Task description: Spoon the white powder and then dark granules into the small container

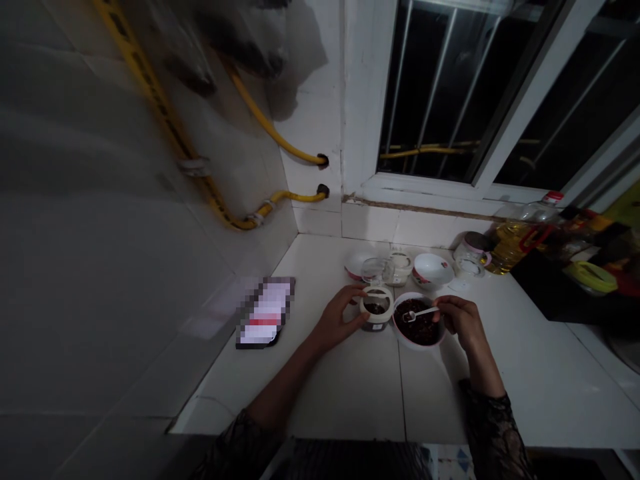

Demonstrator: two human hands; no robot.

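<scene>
A small jar (pixel 377 327) with a pale rim and dark contents stands on the white tiled counter, its clear lid tipped back. My left hand (pixel 340 319) holds it from the left, fingers at the rim and thumb at the front. Right beside it is a white bowl (pixel 419 344) with a pink rim, filled with dark reddish stuff. Between the fingers of my right hand (pixel 463 320) is a small white spoon (pixel 423 312), its tip over the bowl's contents.
Behind stand a second small jar (pixel 401 268), a white bowl (pixel 434 269) and a lidded glass jar (pixel 471 253). An oil bottle (pixel 515 237) and a green-lidded container (pixel 591 277) are at the right. A phone (pixel 267 312) lies at the left, near the wall.
</scene>
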